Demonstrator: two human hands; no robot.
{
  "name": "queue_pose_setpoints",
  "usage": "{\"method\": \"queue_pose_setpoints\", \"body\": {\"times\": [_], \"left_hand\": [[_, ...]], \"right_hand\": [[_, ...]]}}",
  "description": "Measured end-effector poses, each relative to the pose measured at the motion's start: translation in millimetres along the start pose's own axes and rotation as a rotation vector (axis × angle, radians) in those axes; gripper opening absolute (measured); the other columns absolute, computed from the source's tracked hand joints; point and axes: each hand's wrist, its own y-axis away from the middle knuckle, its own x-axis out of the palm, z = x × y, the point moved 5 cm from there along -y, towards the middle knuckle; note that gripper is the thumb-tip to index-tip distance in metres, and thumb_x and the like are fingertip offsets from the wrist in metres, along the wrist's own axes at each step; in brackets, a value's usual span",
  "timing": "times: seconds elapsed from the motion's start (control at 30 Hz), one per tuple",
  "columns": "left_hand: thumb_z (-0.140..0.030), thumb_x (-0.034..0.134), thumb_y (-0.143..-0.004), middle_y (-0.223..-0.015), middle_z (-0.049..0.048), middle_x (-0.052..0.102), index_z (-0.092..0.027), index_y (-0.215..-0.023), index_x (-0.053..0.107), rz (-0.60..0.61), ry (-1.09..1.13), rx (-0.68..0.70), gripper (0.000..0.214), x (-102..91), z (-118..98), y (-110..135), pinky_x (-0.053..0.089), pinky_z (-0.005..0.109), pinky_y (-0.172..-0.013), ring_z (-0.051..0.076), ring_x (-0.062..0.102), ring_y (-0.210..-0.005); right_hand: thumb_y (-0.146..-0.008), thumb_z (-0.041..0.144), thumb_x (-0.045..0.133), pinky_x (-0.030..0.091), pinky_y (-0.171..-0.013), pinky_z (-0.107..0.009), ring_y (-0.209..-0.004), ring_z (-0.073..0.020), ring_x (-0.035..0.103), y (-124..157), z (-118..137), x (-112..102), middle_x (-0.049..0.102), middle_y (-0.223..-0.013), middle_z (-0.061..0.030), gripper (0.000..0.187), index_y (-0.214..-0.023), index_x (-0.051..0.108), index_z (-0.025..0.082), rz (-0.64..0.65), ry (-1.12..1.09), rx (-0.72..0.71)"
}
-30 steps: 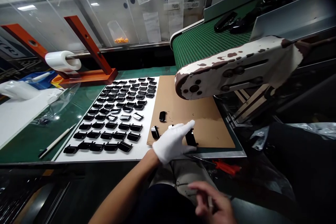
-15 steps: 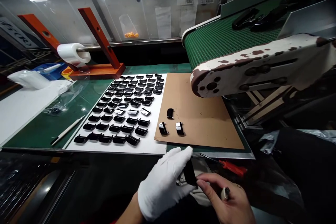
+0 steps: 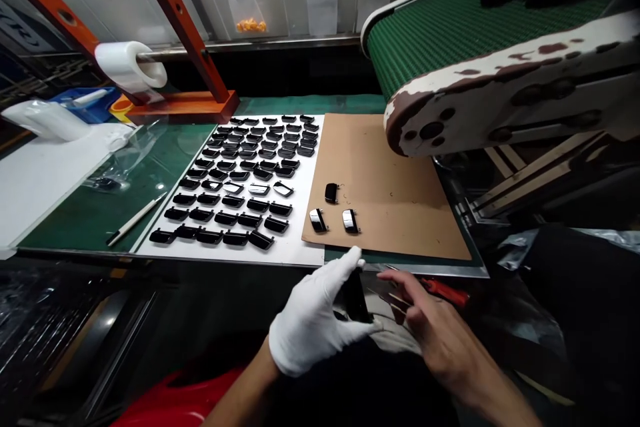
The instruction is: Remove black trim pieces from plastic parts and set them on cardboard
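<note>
My left hand (image 3: 317, 313), in a white glove, grips a glossy black plastic part (image 3: 356, 297) between thumb and fingers, just below the table's front edge. Close to its right side is my bare right hand (image 3: 430, 313), index finger stretched out and the other fingers curled. A thin, pointed tool (image 3: 397, 300) shows at those curled fingers; its kind is unclear and its handle is hidden in the hand. Three similar black parts (image 3: 351, 221) lie on the brown cardboard sheet (image 3: 400, 227) beyond my hands.
Several rows of black parts (image 3: 250, 220) cover a white sheet (image 3: 295, 247) to the left. A white pen-like tool (image 3: 135, 219) lies beside them. The green conveyor (image 3: 440, 47) overhangs the cardboard. A red-handled tool (image 3: 445, 291) lies by the front edge. A film roll (image 3: 120, 65) hangs on an orange stand (image 3: 185, 107).
My right hand has pulled away from the black part and turned, its index finger now extended. My left hand still holds the part. The view has tilted down.
</note>
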Motion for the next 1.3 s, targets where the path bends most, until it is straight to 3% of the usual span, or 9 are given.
{"method": "queue_pose_setpoints", "body": {"times": [0.1,0.17,0.27,0.37,0.47,0.57,0.63,0.83,1.3], "left_hand": [[-0.036,0.08,-0.068,-0.126,0.007,0.059,-0.026,-0.144,0.026,0.034,0.138,-0.092,0.095,-2.2,2,4,0.05,0.03,-0.097,0.022,0.061,-0.111],[-0.036,0.08,-0.068,-0.126,0.0063,0.059,-0.026,-0.145,0.025,0.058,0.213,-0.15,0.095,-2.6,2,7,0.05,0.029,-0.098,0.021,0.061,-0.111],[-0.035,0.081,-0.066,-0.125,0.0051,0.061,-0.026,-0.144,0.028,0.062,0.289,-0.2,0.095,-3.6,-2,10,0.05,0.028,-0.097,0.021,0.061,-0.111],[-0.035,0.082,-0.065,-0.124,0.0054,0.062,-0.024,-0.143,0.032,0.025,0.325,-0.215,0.093,-6.2,-8,10,0.05,0.028,-0.097,0.022,0.061,-0.111],[-0.035,0.082,-0.065,-0.122,0.0053,0.063,-0.022,-0.141,0.035,-0.008,0.327,-0.225,0.09,-9.6,-14,10,0.049,0.026,-0.097,0.021,0.062,-0.109],[-0.033,0.082,-0.064,-0.121,0.0035,0.064,-0.022,-0.14,0.037,-0.013,0.301,-0.217,0.09,-12.7,-18,10,0.049,0.023,-0.096,0.019,0.063,-0.107],[-0.031,0.083,-0.062,-0.121,0.0026,0.064,-0.022,-0.14,0.037,-0.016,0.284,-0.213,0.091,-14.5,-20,10,0.048,0.02,-0.096,0.018,0.063,-0.108],[-0.031,0.085,-0.06,-0.121,0.004,0.065,-0.017,-0.138,0.042,-0.031,0.345,-0.275,0.09,-15.0,-23,10,0.047,0.018,-0.097,0.019,0.062,-0.11],[-0.024,0.086,-0.057,-0.117,0.0044,0.067,-0.013,-0.135,0.045,-0.065,0.468,-0.327,0.089,-12.6,-25,7,0.047,0.016,-0.096,0.018,0.064,-0.106]], "right_hand": [[-0.095,0.046,0.03,0.047,-0.068,-0.029,-0.079,-0.0176,0.064,-5,12,-12,0.068,-0.089,-0.0014,0.035,-0.108,0.058,0.028,0.091,0.133,-0.051],[-0.096,0.039,0.035,0.047,-0.073,-0.027,-0.086,-0.0163,0.063,-8,23,-21,0.068,-0.093,-0.0007,0.028,-0.101,0.06,0.027,0.087,0.159,-0.111],[-0.096,0.035,0.035,0.044,-0.064,-0.024,-0.072,-0.013,0.061,-10,35,-29,0.063,-0.077,0.0019,0.024,-0.09,0.057,0.025,0.105,0.208,-0.173],[-0.098,0.035,0.028,0.037,-0.052,-0.025,-0.055,-0.0114,0.051,-12,44,-30,0.053,-0.065,0.0045,0.028,-0.084,0.049,0.024,0.159,0.272,-0.169],[-0.095,0.053,0.026,0.037,-0.052,-0.028,-0.057,-0.0147,0.055,-12,52,-23,0.058,-0.07,0.0032,0.037,-0.095,0.049,0.024,0.23,0.38,-0.2],[-0.075,0.079,0.036,0.039,-0.052,-0.032,-0.06,-0.0213,0.061,-10,60,-14,0.063,-0.073,-0.0004,0.065,-0.097,0.05,0.02,0.193,0.553,-0.292],[-0.066,0.085,0.038,0.038,-0.05,-0.033,-0.061,-0.0238,0.064,-9,66,-11,0.064,-0.073,-0.0019,0.073,-0.092,0.052,0.019,0.113,0.634,-0.357],[-0.066,0.089,0.024,0.025,-0.041,-0.032,-0.044,-0.0229,0.058,-10,79,-10,0.058,-0.057,0.0001,0.076,-0.075,0.052,0.019,-0.048,0.735,-0.457],[-0.072,0.086,0.009,0.023,-0.042,-0.031,-0.046,-0.0223,0.058,-12,73,-5,0.055,-0.057,-0.0019,0.086,-0.077,0.059,0.016,0.009,0.812,-0.456]]}}
